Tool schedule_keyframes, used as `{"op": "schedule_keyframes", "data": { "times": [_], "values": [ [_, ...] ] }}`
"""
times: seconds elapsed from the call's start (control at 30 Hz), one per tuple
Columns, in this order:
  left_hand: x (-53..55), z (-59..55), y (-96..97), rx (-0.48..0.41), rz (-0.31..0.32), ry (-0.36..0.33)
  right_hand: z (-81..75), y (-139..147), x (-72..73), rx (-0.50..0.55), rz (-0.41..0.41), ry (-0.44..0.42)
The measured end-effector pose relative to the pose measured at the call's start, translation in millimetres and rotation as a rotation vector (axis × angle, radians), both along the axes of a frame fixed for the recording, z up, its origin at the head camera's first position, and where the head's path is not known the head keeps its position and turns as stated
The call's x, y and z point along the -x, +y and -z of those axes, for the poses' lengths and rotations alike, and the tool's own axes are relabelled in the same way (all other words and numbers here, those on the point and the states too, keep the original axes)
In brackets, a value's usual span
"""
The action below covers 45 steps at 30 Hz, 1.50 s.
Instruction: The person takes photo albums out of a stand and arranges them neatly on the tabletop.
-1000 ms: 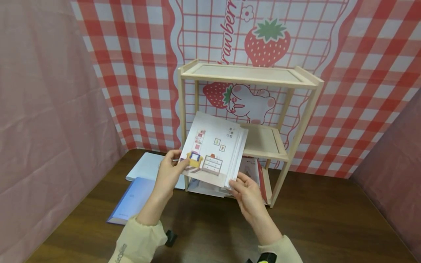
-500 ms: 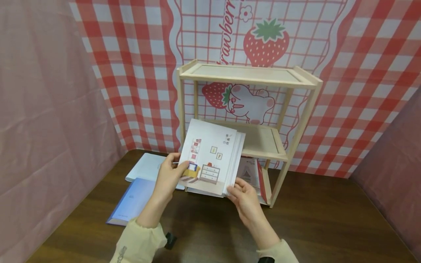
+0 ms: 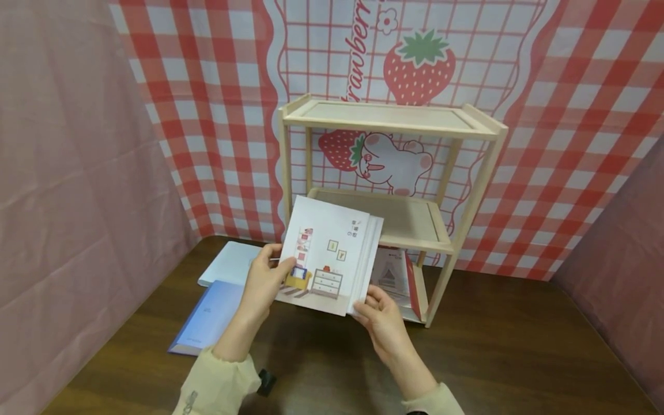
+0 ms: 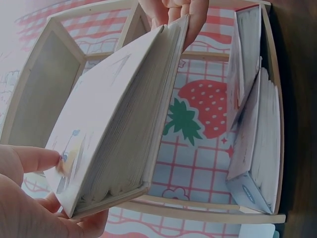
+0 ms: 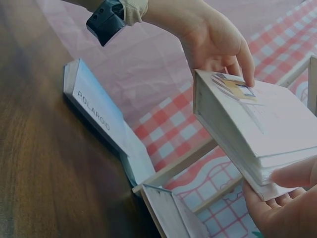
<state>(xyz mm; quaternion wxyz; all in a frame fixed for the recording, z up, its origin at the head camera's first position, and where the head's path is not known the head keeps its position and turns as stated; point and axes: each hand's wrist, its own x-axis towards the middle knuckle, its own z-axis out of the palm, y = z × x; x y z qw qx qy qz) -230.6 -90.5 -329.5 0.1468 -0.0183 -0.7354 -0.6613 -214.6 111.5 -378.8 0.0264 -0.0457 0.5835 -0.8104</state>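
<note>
A thick white photo album [image 3: 327,259], its cover printed with a yellow armchair and a chest of drawers, is held tilted in front of the wooden shelf. My left hand [image 3: 261,282] grips its left edge, thumb on the cover and fingers behind. At the lower right corner my right hand [image 3: 383,320] pinches it, thumb on the near side and fingers underneath. The left wrist view shows the album's page edges [image 4: 131,124], a thick block of leaves between two covers. In the right wrist view the album [image 5: 277,119] is between both hands.
A three-tier wooden shelf [image 3: 394,128] stands at the back of the dark table [image 3: 498,351]. Albums [image 3: 394,274] lie on its bottom tier, partly hidden. A blue album [image 3: 207,317] marked POLAROID and a pale blue one [image 3: 228,262] lie at left. A checked cloth hangs behind.
Both hands have drawn the album down and slightly left, away from the shelf. More of the middle tier shows now. The blue albums on the table have not moved.
</note>
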Motion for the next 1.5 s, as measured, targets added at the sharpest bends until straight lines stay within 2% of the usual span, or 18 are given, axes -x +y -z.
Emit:
{"op": "schedule_keyframes", "data": {
  "times": [0.33,0.7,0.9,1.13,1.33,1.5],
  "values": [
    [-0.5,6.1,-4.7,-0.018,-0.03,-0.03,8.6,-2.0,-3.7,-0.043,-0.017,-0.005],
    [-4.2,7.0,-8.8,-0.018,-0.04,-0.046,11.9,-6.6,-8.8,-0.058,-0.051,0.001],
    [-3.7,12.8,-12.8,-0.011,-0.058,-0.039,15.9,-7.9,-11.9,-0.081,-0.093,0.009],
    [-3.2,21.0,-18.7,-0.003,-0.088,-0.066,25.7,-12.2,-17.8,-0.117,-0.139,-0.001],
    [-7.0,24.6,-21.1,0.009,-0.099,-0.077,35.0,-17.9,-22.1,-0.098,-0.16,-0.012],
    [-8.5,32.6,-23.7,0.041,-0.126,-0.083,39.1,-20.3,-23.8,-0.084,-0.172,-0.038]
  ]
}}
